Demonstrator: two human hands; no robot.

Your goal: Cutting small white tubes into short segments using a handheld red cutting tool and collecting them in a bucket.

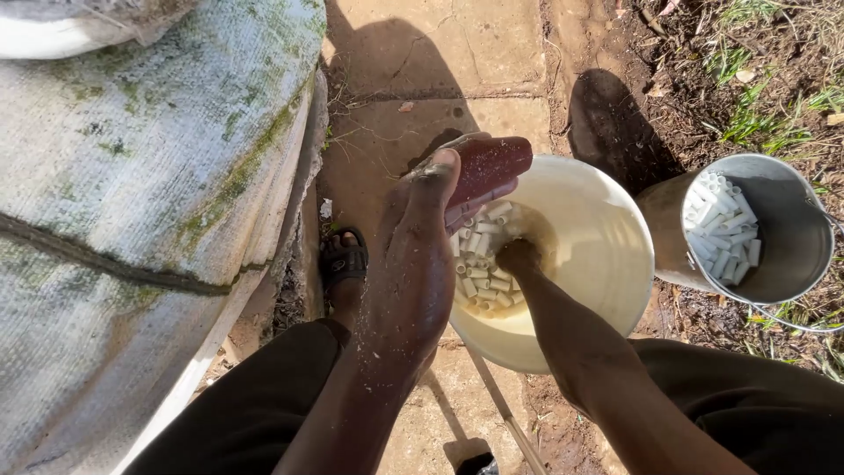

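Note:
My left hand (420,255) is raised over a cream plastic bucket (607,237) and grips a dark red, wet bar-shaped block (489,167) at its far end. My right hand (519,257) reaches down inside the bucket among several short white tube pieces (482,280) lying in murky water; its fingers are hidden below the pieces. Both forearms are wet and speckled with grit.
A metal pail (787,233) with more white tube pieces (723,230) stands at the right on soil and grass. A large mossy white sack-like mass (132,202) fills the left. A sandalled foot (345,259) rests on cracked paving (422,53). A thin stick (505,409) lies below the bucket.

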